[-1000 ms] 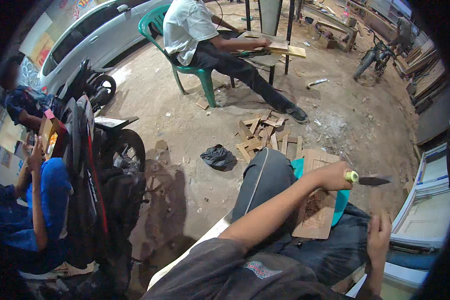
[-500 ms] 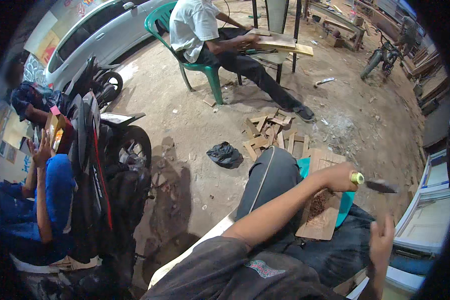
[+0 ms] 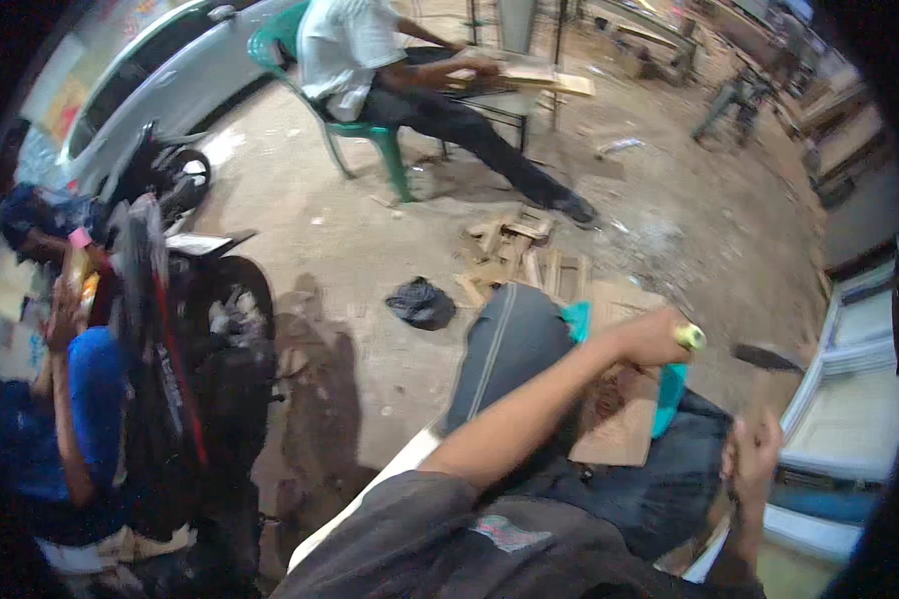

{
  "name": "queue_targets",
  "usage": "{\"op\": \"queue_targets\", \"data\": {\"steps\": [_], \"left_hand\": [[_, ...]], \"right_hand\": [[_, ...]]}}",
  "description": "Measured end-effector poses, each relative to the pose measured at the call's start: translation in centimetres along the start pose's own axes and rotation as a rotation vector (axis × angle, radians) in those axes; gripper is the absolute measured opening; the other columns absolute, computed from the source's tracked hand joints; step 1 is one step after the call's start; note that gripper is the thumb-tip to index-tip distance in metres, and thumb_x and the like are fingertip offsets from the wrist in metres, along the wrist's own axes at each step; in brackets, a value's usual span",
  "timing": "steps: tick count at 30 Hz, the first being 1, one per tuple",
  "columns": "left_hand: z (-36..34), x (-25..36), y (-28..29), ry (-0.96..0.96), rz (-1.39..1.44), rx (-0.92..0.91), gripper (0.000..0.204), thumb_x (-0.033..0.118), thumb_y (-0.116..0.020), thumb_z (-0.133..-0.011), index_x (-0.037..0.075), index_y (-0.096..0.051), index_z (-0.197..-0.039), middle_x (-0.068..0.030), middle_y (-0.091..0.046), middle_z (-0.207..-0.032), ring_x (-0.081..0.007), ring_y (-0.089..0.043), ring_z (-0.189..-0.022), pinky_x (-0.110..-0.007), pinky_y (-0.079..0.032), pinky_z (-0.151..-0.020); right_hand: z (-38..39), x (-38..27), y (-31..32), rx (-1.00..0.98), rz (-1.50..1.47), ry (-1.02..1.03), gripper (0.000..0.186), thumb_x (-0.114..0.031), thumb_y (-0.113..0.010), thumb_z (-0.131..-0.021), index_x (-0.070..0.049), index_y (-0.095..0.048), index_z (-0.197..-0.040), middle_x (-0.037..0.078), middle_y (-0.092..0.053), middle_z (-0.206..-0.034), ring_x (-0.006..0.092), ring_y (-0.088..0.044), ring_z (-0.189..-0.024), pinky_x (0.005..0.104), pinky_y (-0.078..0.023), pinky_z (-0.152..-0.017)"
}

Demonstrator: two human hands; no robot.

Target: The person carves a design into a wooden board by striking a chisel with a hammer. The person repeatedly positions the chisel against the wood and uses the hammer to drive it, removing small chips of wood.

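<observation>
My left hand [image 3: 651, 337] reaches across my lap, closed around a chisel whose yellow-green handle end [image 3: 690, 337] sticks out of the fist; its blade is hidden. Beneath that hand, a brown wooden board [image 3: 609, 444] lies on my thighs, with a rough reddish-brown patch [image 3: 609, 397] on it. At the lower right, my right hand [image 3: 754, 451] is closed on a hammer with a dark head [image 3: 767, 357]. Motion smears the hammer's handle. The head hangs to the right of the chisel's end, apart from it. Turquoise material [image 3: 669, 399] shows under the board.
Wood offcuts [image 3: 514, 255] and a black plastic bag [image 3: 422, 302] lie on the ground ahead. A person sits on a green chair [image 3: 385, 160] with boards [image 3: 559, 82]. Motorbikes [image 3: 235, 299] and another person [image 3: 90, 389] are at left; a white frame [image 3: 839, 409] stands at right.
The whole view has shifted, so the surroundings sit further left and slightly higher. The hammer head has moved away from the chisel's end, widening the gap. Both hands keep their grip.
</observation>
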State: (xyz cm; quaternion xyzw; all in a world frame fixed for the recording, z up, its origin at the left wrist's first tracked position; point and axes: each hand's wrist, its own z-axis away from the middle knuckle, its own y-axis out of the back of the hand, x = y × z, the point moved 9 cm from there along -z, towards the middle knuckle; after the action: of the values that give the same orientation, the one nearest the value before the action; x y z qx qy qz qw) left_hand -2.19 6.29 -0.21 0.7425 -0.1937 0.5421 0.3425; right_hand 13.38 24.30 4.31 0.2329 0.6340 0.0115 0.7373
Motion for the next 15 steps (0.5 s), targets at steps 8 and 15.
{"op": "queue_targets", "data": {"steps": [8,15], "left_hand": [[-0.4,-1.5,-0.5,0.175,-0.024,-0.034,0.022,0.022,-0.071,-0.078,0.001,-0.064,-0.081,-0.0103,-0.066,-0.074,-0.0184,-0.062,-0.067,-0.035,-0.049,-0.064],[0.3,-2.1,0.1,0.258,0.064,-0.016,0.02,0.019,-0.072,-0.085,0.002,-0.063,-0.077,-0.0016,-0.06,-0.068,-0.0091,-0.053,-0.063,-0.029,-0.044,-0.06]], "right_hand": [[1.6,-14.5,4.3,-0.183,-0.536,0.722,0.048,-0.033,-0.065,-0.093,0.0,-0.043,-0.121,0.004,-0.049,-0.055,0.0103,-0.043,-0.034,0.0214,-0.035,-0.031],[0.4,-9.3,1.8,-0.188,-0.29,0.3,0.045,-0.034,-0.062,-0.095,-0.001,-0.046,-0.12,0.003,-0.048,-0.056,0.0102,-0.043,-0.035,0.0219,-0.035,-0.032]]}}
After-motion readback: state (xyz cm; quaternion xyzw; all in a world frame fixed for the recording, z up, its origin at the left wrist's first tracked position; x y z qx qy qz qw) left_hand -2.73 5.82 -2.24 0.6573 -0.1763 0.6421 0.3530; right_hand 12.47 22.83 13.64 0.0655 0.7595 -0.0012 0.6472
